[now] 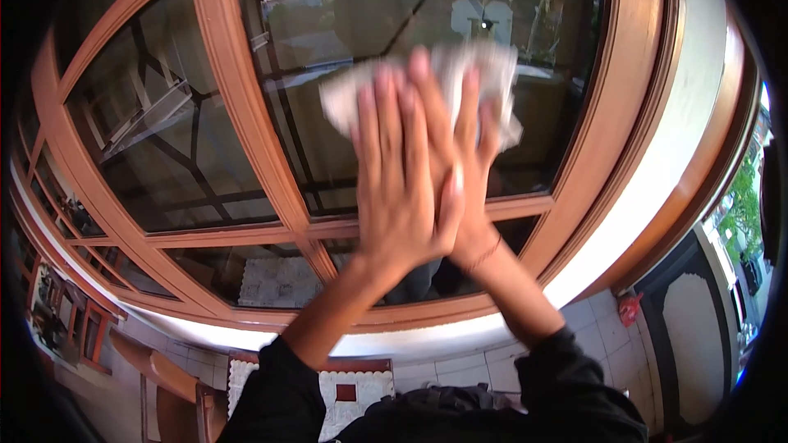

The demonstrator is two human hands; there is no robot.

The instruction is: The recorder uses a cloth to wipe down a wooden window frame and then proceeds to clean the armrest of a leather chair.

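Observation:
A whitish cloth (345, 95), blurred and crumpled, lies against the window pane (295, 31) in front of me. Both my hands are spread over it with fingers pointing up. My left hand (394, 166) presses on the cloth's left part and overlaps the inner edge of the other hand. My right hand (462, 154) covers its right part, with a thin cord around the wrist. The cloth sticks out above and to both sides of the fingers. The pane mirrors sky, trees and buildings.
Brown wooden window framing (246, 92) surrounds the panes. Below stand a small table with a lace-like cover (369, 384) and a wooden chair (160, 375) at lower left. A red plastic bag (629, 309) sits on the tiled floor (606, 332) at the right.

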